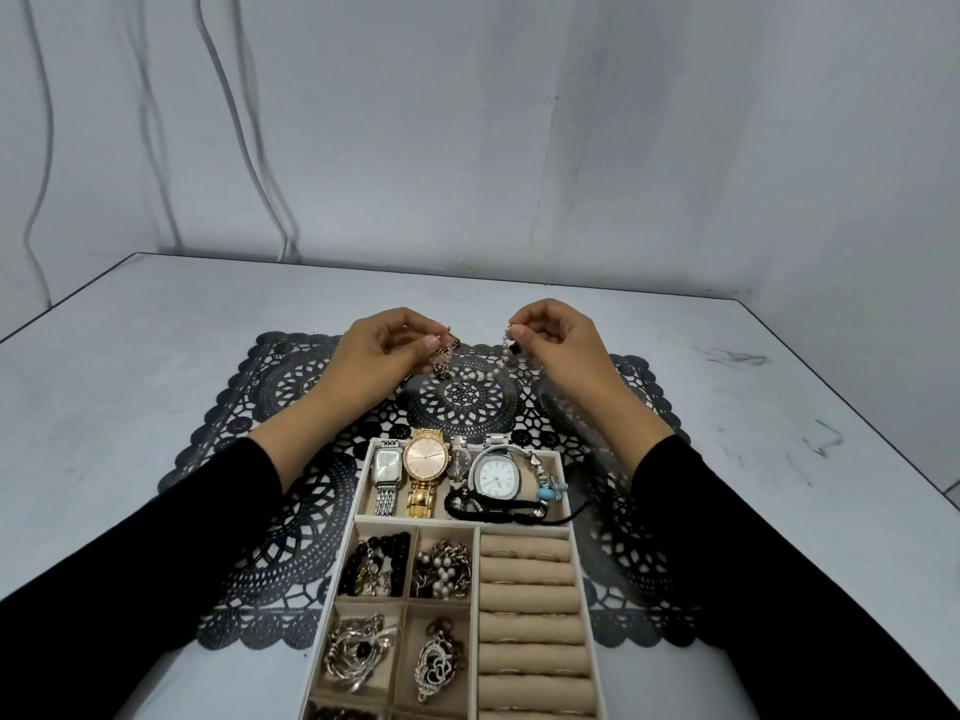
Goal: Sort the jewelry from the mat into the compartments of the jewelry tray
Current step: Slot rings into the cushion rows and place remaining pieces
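A black lace mat (270,517) lies on the table, and the beige jewelry tray (362,491) rests on its near half. My left hand (382,350) pinches a dark bronze chain bracelet (445,358) above the mat's far middle. My right hand (558,348) pinches one end of a pearl and silver bracelet (491,370), which hangs down toward the mat. The two pieces lie close together between my hands; whether they touch I cannot tell. The tray's far compartment holds several watches (426,467) and cord bracelets. Its small left compartments hold beads, pearls and silver pieces.
The tray's right side has beige ring rolls (530,595). The grey table (753,407) stretches around the mat, with its far edge against a grey wall. White cables (249,148) hang down the wall at the left.
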Available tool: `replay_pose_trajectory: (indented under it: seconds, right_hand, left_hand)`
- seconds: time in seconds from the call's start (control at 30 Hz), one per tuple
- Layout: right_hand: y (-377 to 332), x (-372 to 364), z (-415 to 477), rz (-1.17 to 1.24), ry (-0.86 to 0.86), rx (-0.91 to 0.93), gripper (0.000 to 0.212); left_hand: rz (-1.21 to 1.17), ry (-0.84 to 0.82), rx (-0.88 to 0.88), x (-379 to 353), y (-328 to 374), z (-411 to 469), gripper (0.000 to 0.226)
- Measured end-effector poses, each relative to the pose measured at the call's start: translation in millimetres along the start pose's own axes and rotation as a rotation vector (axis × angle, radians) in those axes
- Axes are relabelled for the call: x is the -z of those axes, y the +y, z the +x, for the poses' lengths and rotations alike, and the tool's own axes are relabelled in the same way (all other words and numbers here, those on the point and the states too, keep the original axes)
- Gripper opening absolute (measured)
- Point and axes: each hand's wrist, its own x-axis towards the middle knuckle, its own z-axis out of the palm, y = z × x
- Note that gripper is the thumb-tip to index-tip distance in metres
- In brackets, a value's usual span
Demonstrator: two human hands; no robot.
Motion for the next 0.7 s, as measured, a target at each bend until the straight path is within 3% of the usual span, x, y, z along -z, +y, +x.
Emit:
replay_pose_trajectory:
  seconds: [0.27, 0.7]
  right_hand:
    - [-2, 10, -3, 0.104, -0.004, -0.027, 0.009]
    - [-27, 13, -9, 0.127, 0.039, 0.11, 0.009]
  left_hand:
    - [0.062, 0.055, -0.042, 3, -1, 0, 0.013]
    - [0.038, 0.118, -0.058, 5, 19, -12, 0.014]
